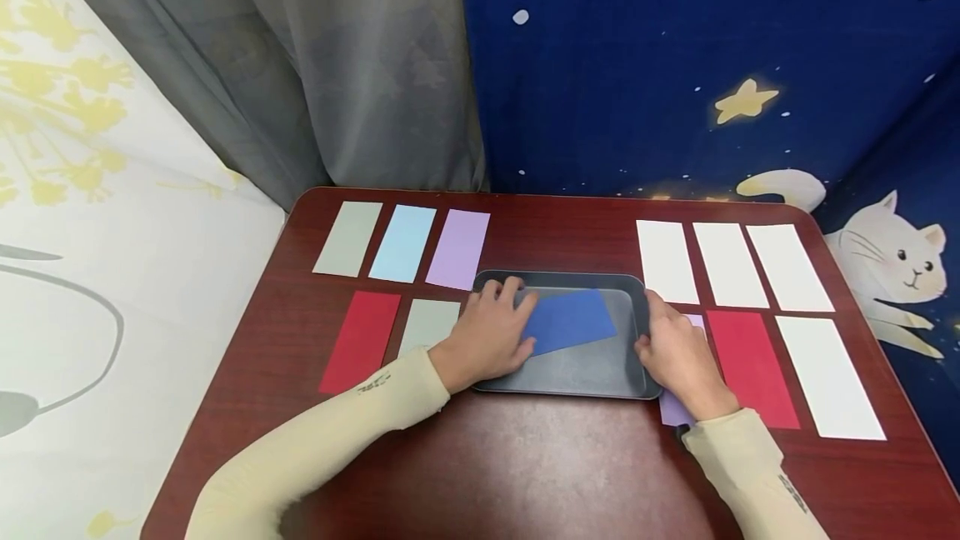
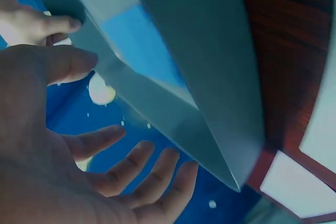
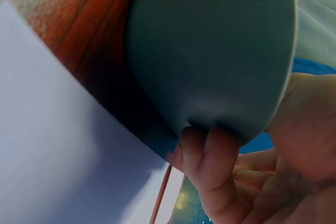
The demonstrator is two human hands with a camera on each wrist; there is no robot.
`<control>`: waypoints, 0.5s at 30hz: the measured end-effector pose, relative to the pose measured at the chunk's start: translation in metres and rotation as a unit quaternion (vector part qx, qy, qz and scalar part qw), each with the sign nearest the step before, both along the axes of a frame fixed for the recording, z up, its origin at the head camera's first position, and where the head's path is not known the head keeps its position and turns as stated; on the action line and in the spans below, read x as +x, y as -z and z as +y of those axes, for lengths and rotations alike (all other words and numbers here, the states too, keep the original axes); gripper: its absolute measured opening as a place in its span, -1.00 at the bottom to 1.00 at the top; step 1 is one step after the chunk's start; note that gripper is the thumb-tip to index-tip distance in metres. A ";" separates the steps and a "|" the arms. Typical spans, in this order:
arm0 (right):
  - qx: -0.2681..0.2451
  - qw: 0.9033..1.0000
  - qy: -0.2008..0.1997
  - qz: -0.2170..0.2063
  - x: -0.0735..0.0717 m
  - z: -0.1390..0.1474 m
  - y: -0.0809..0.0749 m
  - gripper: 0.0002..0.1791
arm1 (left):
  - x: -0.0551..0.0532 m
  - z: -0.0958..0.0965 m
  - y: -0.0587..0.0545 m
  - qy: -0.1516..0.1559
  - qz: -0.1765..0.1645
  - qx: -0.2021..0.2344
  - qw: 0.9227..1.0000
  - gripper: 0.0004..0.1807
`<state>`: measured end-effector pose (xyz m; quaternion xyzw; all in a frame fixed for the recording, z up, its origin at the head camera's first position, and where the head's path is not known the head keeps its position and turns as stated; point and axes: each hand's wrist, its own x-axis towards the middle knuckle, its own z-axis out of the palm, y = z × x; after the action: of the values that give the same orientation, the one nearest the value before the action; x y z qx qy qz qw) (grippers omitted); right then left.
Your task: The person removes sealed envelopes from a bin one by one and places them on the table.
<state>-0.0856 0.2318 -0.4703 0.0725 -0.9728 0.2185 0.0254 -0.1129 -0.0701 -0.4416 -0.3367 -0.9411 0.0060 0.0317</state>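
Note:
A dark grey baking tray (image 1: 585, 377) is at the middle of the table, and a blue paper card (image 1: 573, 319) lies slanted inside it. My right hand (image 1: 678, 357) grips the tray's right end; in the right wrist view, its bent fingers (image 3: 218, 156) press the outside wall near the base. Over the tray's left end is my left hand (image 1: 491, 332). Its loosely bent fingers (image 2: 163, 169) are spread with nothing between them in the left wrist view. Whether they touch the tray or the blue card, I cannot tell. The hand hides the tray's left end.
Rows of paper cards flank the tray. Left are grey-green (image 1: 348, 238), light blue (image 1: 402, 243), lilac (image 1: 458, 248) and red cards (image 1: 361, 342). Right are several white cards (image 1: 663, 261), a red card (image 1: 753, 369) and a lilac card (image 1: 675, 413) partly under my right hand. Curtains (image 1: 390, 65) hang behind the table.

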 end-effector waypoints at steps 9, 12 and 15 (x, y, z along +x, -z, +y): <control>-0.001 1.000 0.000 0.003 0.000 0.001 0.001 -0.22 | -0.010 0.023 0.006 0.052 -0.094 -0.036 0.994 -0.19; -0.001 1.000 0.002 0.002 0.000 0.001 0.001 -0.22 | -0.014 0.029 0.008 0.052 -0.123 -0.049 0.990 -0.13; -0.003 1.000 0.003 -0.003 0.000 0.000 0.000 -0.21 | -0.016 0.034 0.011 0.047 -0.143 -0.062 0.987 -0.07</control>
<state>-0.0859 0.2321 -0.4706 0.0691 -0.9725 0.2214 0.0234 -0.1289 -0.0357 -0.4526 -0.3790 -0.9169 0.0141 -0.1241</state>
